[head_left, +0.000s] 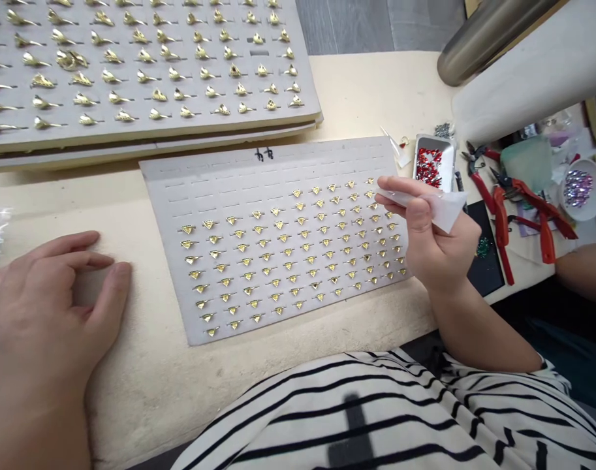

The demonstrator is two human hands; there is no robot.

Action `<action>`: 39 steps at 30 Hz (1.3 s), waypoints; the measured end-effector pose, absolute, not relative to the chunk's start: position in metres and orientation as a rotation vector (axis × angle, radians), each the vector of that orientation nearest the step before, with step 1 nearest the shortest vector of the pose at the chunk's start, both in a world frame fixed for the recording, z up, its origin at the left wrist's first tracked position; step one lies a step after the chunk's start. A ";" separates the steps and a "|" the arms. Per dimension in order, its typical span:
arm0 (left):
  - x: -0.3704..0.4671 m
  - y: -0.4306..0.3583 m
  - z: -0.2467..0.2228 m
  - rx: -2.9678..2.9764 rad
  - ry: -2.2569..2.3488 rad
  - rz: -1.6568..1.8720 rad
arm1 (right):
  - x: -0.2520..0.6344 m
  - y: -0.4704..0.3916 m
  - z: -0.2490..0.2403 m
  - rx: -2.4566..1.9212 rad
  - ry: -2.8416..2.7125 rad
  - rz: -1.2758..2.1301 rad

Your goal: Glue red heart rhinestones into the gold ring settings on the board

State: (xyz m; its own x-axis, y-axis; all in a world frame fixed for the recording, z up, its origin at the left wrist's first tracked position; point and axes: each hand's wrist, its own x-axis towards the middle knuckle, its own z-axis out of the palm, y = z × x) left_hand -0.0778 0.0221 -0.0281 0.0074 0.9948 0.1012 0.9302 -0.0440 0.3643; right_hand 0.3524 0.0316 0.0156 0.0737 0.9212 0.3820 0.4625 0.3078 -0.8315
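Note:
A grey foam sheet (229, 189) lies flat on the table, with many gold triangular-topped rings (288, 251) set in its slits; the upper left slits hold none. My right hand (432, 232) is above the sheet's right edge, its thumb and fingers closed on a white paper cone (444, 207), whose tip points left, near the end ring of the top row. My left hand (57, 313) rests palm down on the table left of the sheet, fingers apart, holding nothing.
Stacked foam boards (145, 130) with larger gold rings fill the upper left. At right are a tray of red stones (429, 166), red-handled pliers (501, 225), a bowl of purple stones (582, 205), a dark pad (486, 261) and another person's arm (586, 274).

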 end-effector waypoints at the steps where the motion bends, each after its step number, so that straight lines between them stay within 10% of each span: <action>1: -0.077 0.023 -0.027 2.095 2.013 0.532 | 0.352 0.031 0.019 -1.314 -1.563 0.556; 39: -0.072 0.024 -0.021 2.076 2.039 0.527 | 0.338 0.046 0.017 -1.328 -1.578 0.571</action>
